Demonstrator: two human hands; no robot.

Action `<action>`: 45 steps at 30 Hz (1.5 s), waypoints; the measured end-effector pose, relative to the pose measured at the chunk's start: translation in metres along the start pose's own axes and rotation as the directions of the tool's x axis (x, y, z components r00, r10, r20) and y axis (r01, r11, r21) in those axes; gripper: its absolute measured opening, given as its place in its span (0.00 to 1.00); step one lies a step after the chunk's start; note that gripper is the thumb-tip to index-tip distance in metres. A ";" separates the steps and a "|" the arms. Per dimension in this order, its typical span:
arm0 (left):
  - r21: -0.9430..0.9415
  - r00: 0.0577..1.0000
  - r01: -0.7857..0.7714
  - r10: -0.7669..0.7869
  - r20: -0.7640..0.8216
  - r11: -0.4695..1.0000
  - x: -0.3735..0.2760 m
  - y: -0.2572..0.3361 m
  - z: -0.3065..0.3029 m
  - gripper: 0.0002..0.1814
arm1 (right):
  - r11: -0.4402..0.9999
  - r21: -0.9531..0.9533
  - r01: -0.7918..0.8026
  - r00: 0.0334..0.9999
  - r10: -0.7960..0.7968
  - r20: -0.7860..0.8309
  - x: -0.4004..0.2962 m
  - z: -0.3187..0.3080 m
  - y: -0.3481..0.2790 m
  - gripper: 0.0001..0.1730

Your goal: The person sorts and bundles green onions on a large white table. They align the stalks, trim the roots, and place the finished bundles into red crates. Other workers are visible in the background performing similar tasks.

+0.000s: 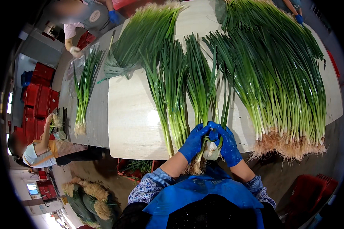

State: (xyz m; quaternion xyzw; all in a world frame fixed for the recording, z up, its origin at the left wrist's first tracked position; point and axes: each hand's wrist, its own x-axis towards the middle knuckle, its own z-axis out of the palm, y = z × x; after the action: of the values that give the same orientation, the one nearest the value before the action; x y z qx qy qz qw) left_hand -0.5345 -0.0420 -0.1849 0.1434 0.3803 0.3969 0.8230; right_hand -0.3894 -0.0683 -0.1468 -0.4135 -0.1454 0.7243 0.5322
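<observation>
Both hands wear wet blue rubber gloves and meet near the table's front edge. My left hand (192, 143) is closed around the lower stems of a small bunch of long, flat-leaved onion-like greens (199, 100), whose roots (197, 168) hang below it. In my right hand (228, 144) is a loose green leaf (226, 110), with its pale sheath (211, 151) dangling between the hands. The fingertips partly hide one another. Left of the held bunch lie more loose stalks (175, 108), leaves pointing away.
A large pile of rooted greens (283, 86) covers the pale board (132, 120) at right; another pile (149, 31) lies at the back left on a green cloth (119, 68). A bundle (86, 91) rests on the grey side table. Two people work at left. Red crates (41, 91) are stacked beyond.
</observation>
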 end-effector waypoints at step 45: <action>0.538 0.920 -0.013 0.221 -0.323 0.843 0.009 0.029 -0.021 0.12 | 0.864 -0.259 0.433 0.852 -0.486 -0.197 -0.109 0.019 -0.071 0.25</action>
State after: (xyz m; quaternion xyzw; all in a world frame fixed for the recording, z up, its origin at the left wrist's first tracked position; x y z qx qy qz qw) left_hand -0.5622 -0.0179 -0.1885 0.3083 0.6137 0.3478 0.6382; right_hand -0.3475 -0.1332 -0.0410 -0.5088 -0.2446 0.4970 0.6590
